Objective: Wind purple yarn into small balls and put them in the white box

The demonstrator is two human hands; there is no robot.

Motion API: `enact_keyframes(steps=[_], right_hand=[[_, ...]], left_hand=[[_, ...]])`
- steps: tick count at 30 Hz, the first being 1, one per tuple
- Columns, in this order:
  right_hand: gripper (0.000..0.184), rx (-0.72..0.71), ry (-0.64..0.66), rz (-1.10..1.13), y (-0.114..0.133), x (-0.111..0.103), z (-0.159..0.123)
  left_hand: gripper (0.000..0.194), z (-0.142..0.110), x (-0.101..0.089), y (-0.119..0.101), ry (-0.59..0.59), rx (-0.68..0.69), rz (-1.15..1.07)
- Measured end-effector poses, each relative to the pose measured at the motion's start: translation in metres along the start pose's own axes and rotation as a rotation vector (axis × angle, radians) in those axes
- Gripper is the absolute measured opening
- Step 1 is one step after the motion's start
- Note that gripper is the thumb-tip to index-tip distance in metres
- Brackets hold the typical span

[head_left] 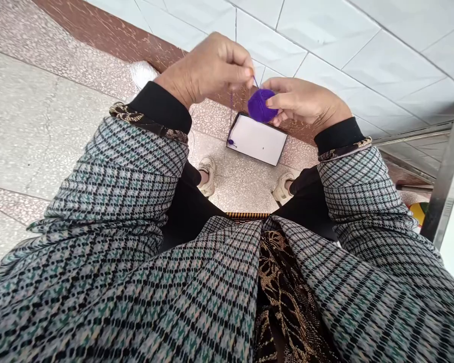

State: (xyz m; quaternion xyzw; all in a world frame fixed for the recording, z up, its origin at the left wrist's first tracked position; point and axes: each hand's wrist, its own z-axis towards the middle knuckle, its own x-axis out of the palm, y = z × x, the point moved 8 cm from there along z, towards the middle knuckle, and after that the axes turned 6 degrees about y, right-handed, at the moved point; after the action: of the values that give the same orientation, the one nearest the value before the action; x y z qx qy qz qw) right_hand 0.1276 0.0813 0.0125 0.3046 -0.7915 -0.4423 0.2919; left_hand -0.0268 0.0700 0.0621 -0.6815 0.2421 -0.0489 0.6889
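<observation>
- Hanging at 1 o'clock from the middle of the view, the purple yarn ball [262, 105] is held up above the floor [242, 191]; the clock hours below are read around this ball.
- At 3 o'clock, the right hand [304, 101] has its grip closed on the ball, the thumb on the near face and other fingers behind and below it.
- At 10 o'clock, the left hand [215, 65] has its grip pinched shut on the purple strand [256, 82], thumb against forefinger; a short length runs from the fingertips to the top of the ball.
- Another length of purple yarn [231, 103] drops below the left hand towards the box.
- At 6 o'clock, beneath the ball, a shallow white box [259, 138] with a dark rim lies slightly turned on the floor.
- Between 7 and 8 o'clock, a small purple tuft [231, 142] lies at the box's left end.
- Shoes rest on the floor either side below the box: the left shoe [208, 176] between 7 and 8 o'clock, the right shoe [283, 188] between 5 and 6.
- Between 9 and 10 o'clock, a white bundle [142, 74] shows partly behind the left wrist.
- From 11 round to 3 o'clock spreads the pale tiled wall [325, 35], with a reddish-brown skirting [136, 35] along its foot.
- Towards 4 o'clock stands a metal frame [447, 176], a yellow-and-red item [419, 212] partly visible beside it.
</observation>
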Motion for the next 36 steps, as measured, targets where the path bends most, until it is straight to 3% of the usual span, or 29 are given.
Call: enact_keyframes(steps=[1, 3, 5, 7, 8, 10, 11, 12, 14, 16, 18, 20, 22, 24, 25, 27, 30, 31, 33, 36], right_hand=[[0.035, -0.066, 0.048, 0.016, 0.007, 0.008, -0.005], [0.039, -0.298, -0.005, 0.109, 0.030, 0.009, -0.014], [0.038, -0.512, -0.135, 0.289, 0.049, -0.003, -0.020], [0.031, -0.601, -0.305, 0.413, 0.053, -0.019, -0.022], [0.027, -0.577, -0.393, 0.403, 0.050, -0.026, -0.020], [0.017, -0.396, -0.525, 0.214, 0.039, -0.033, -0.016], [0.016, -0.257, -0.517, 0.076, 0.031, -0.032, -0.012], [0.017, -0.121, -0.442, -0.049, 0.022, -0.026, -0.009], [0.019, 0.039, -0.161, -0.156, 0.010, -0.005, -0.005], [0.017, -0.049, 0.041, -0.067, 0.018, 0.013, -0.009], [0.012, -0.250, -0.032, 0.111, 0.041, 0.008, -0.015], [0.032, -0.429, -0.271, 0.281, 0.056, -0.012, -0.022], [0.037, -0.493, -0.467, 0.345, 0.059, -0.027, -0.025], [0.028, -0.423, -0.560, 0.250, 0.054, -0.032, -0.021], [0.023, -0.322, -0.566, 0.149, 0.047, -0.031, -0.017], [0.022, -0.096, -0.477, -0.074, 0.032, -0.024, -0.011], [0.027, 0.074, -0.060, -0.230, 0.014, 0.003, -0.010], [0.026, 0.051, 0.069, -0.195, 0.014, 0.012, -0.013], [0.023, -0.056, 0.197, -0.082, 0.023, 0.019, -0.020], [0.029, -0.270, 0.118, 0.063, 0.045, 0.008, -0.024]], left_hand=[[0.019, -0.001, -0.009, 0.003, -0.091, -0.057, 0.046], [0.023, -0.001, -0.013, 0.012, -0.116, -0.203, 0.176], [0.021, 0.000, -0.003, 0.016, -0.001, -0.260, 0.266], [0.017, 0.001, 0.020, 0.012, 0.216, -0.189, 0.272], [0.018, 0.001, 0.031, 0.008, 0.322, -0.133, 0.257], [0.024, -0.002, 0.047, 0.002, 0.481, -0.032, 0.208], [0.025, -0.001, 0.047, 0.000, 0.477, -0.004, 0.174], [0.025, 0.002, 0.042, 0.000, 0.419, 0.014, 0.145], [0.021, 0.009, 0.019, 0.002, 0.185, 0.036, 0.127], [0.018, 0.011, -0.007, 0.008, -0.084, 0.028, 0.165], [0.017, 0.012, -0.014, 0.017, -0.164, -0.026, 0.235], [0.016, 0.015, 0.001, 0.024, -0.003, -0.079, 0.286], [0.014, 0.013, 0.029, 0.024, 0.284, -0.085, 0.294], [0.020, 0.007, 0.047, 0.017, 0.476, -0.043, 0.267], [0.023, 0.005, 0.050, 0.013, 0.510, -0.018, 0.242], [0.024, 0.005, 0.042, 0.002, 0.426, 0.053, 0.166], [0.030, 0.008, 0.012, -0.002, 0.133, 0.085, 0.095], [0.031, 0.009, 0.004, 0.002, 0.056, 0.055, 0.098], [0.028, 0.010, -0.005, 0.013, -0.027, -0.036, 0.140], [0.022, 0.011, -0.002, 0.025, -0.021, -0.123, 0.204]])
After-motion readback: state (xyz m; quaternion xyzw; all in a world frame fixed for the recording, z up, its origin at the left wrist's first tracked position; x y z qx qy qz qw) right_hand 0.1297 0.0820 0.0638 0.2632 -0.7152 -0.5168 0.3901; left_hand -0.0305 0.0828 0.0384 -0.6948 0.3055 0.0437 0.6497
